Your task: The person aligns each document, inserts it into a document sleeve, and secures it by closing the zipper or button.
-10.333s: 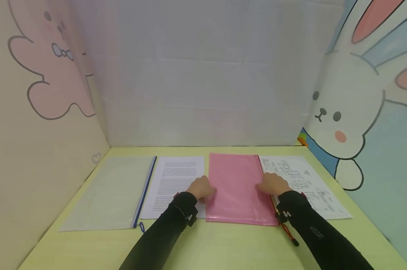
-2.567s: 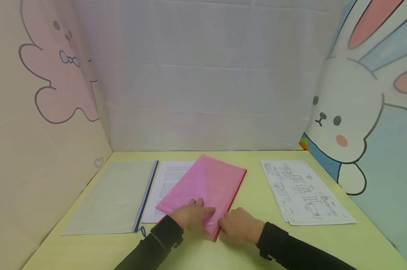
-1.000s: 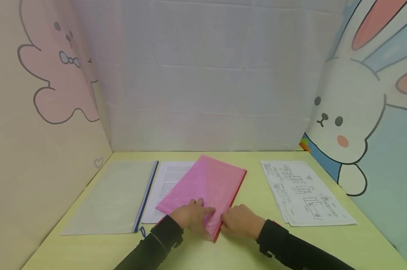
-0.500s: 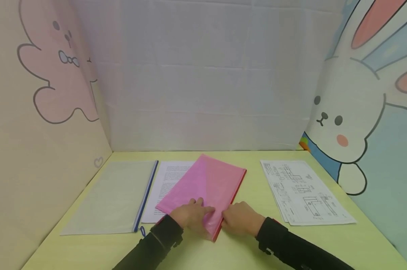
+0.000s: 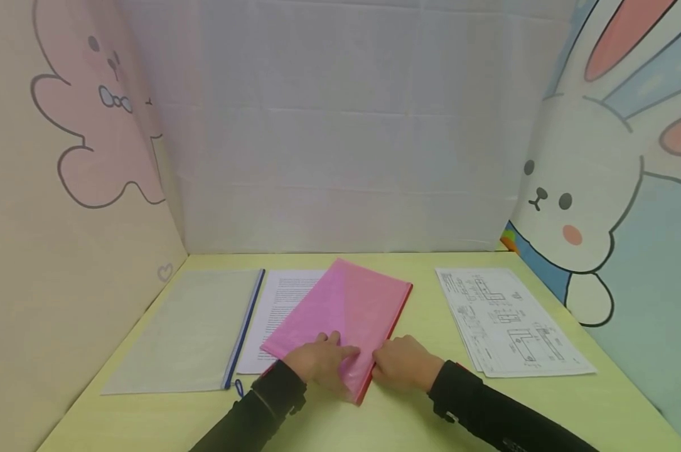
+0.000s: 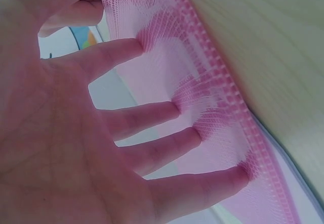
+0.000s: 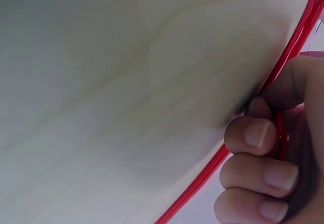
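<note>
Pink folder (image 5: 373,307) shifted onto text sheet (image 5: 275,307); left hand (image 5: 320,365) spread, right hand (image 5: 406,364) pinching zip (image 7: 198,179).

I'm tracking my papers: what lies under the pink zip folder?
The printed sheet runs under the left part of the pink zip folder, its right edge faintly visible through it. Covered text can't be read, and the left hand hides part too.
</note>
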Demonstrator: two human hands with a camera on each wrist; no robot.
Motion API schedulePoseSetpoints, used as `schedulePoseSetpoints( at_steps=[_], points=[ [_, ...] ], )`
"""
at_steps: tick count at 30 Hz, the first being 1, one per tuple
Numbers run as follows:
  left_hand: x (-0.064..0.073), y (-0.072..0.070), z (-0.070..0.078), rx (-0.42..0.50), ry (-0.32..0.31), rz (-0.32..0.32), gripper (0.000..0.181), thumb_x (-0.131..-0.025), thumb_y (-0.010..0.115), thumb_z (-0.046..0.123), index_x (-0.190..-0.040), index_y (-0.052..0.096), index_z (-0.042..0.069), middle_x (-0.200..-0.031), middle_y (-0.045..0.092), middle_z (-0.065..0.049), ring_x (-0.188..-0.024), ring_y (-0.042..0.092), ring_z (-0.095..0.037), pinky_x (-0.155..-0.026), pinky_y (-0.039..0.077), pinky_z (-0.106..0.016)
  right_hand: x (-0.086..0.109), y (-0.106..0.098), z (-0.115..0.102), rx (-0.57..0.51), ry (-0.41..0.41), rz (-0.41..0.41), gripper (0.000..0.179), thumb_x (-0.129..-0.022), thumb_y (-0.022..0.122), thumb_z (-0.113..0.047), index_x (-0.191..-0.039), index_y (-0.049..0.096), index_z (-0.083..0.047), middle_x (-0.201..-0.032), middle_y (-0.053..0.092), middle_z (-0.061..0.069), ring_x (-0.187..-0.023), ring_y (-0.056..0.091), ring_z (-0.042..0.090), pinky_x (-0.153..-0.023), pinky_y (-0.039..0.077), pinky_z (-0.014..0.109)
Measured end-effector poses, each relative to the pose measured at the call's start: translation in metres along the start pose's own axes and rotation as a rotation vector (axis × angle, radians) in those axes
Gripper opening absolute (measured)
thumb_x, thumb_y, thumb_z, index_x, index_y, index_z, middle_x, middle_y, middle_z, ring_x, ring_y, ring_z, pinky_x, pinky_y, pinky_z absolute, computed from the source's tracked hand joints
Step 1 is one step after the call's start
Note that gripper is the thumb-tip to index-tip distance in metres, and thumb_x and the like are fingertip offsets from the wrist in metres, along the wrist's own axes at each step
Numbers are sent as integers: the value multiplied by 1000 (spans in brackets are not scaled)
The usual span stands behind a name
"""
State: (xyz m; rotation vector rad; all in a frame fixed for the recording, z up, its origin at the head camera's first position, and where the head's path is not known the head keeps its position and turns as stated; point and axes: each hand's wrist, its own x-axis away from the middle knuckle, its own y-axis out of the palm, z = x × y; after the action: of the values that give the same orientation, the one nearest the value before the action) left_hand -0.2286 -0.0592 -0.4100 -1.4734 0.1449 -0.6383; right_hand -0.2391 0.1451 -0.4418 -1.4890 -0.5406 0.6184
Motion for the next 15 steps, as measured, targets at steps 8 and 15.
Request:
schedulePoseSetpoints(
  at_steps=[8, 15],
  points=[
    [1, -1, 1, 10, -13, 2, 98, -64, 88, 64, -149, 51, 34, -118, 50, -5, -105, 47, -22, -74, 54, -42, -1, -1, 2, 8, 0, -3, 30, -91, 66, -25, -67, 52, -15, -57, 35, -6, -49, 34, 12, -48, 32, 29],
    [1, 0, 1, 14, -28, -6, 98, -64, 87, 65, -150, 51, 37, -117, 49, -3, -104, 46, -20, -73, 54, -40, -2, -2, 7, 7, 29, -11, 29, -91, 66, -25, -67, 53, -15, -57, 37, -5, -50, 36, 13, -49, 33, 30]
  ],
)
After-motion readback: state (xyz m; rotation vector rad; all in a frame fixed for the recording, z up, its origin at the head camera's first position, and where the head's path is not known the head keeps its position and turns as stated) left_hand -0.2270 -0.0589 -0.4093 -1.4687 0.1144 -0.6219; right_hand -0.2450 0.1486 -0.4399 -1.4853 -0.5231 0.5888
